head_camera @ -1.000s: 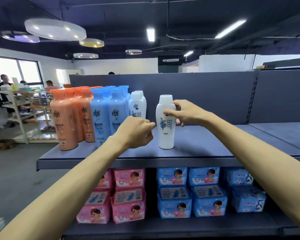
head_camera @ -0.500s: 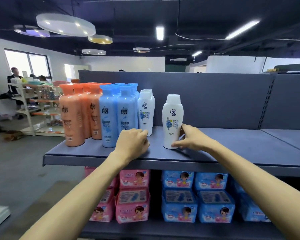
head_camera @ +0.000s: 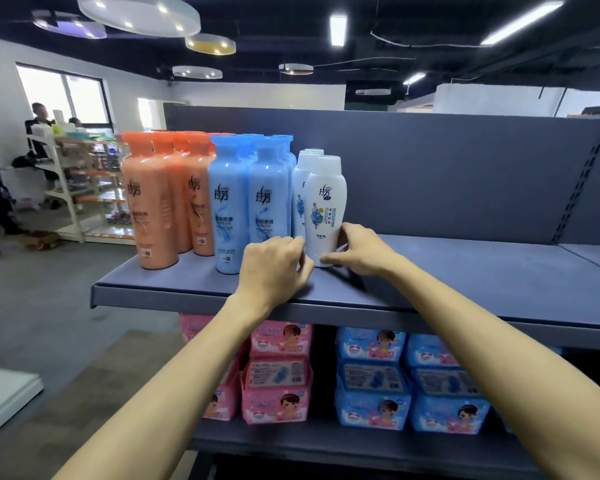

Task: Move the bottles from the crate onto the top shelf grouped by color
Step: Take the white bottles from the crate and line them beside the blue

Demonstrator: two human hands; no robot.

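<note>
Head view: we have the front white bottle [head_camera: 326, 202] standing upright on the top shelf [head_camera: 465, 271], its long axis vertical, cap up and label turned toward us. It stands just in front of the other white bottles [head_camera: 300, 188], beside the blue bottles [head_camera: 229, 202], with the orange bottles [head_camera: 149, 202] farther left. Our right hand [head_camera: 364, 252] pinches its lower part, thumb on the front near the base, fingers round the right side. Our left hand [head_camera: 274, 268] is curled, fingertips at the bottle's lower left edge; we cannot tell whether it grips.
</note>
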